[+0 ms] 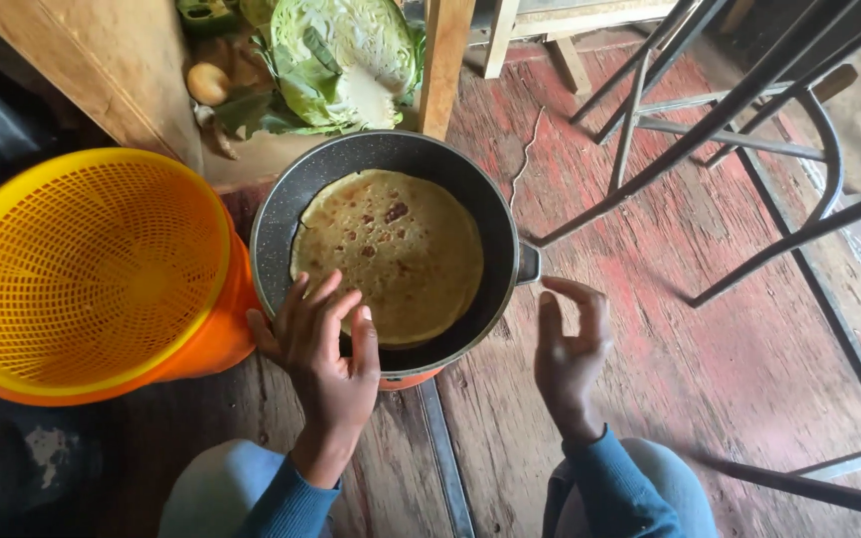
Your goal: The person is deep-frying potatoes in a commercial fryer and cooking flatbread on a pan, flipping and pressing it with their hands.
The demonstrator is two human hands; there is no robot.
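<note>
The flatbread [391,254] lies flat in the dark pan [281,214]. The left hand [323,349] is open, fingertips on its near edge, probably just touching. The right hand [570,349] hovers open, empty, beside the pan. I'd turn it with light, quick fingertip nudges, since that rim looks hot.

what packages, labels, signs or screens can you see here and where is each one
None in view: no package, label, sign or screen.
What is there is unmarked: a dark round pan with a flatbread, a yellow strainer to its left, a cut cabbage above.
The left hand touches the pan's near rim; the right hand hovers open beside it.
</note>
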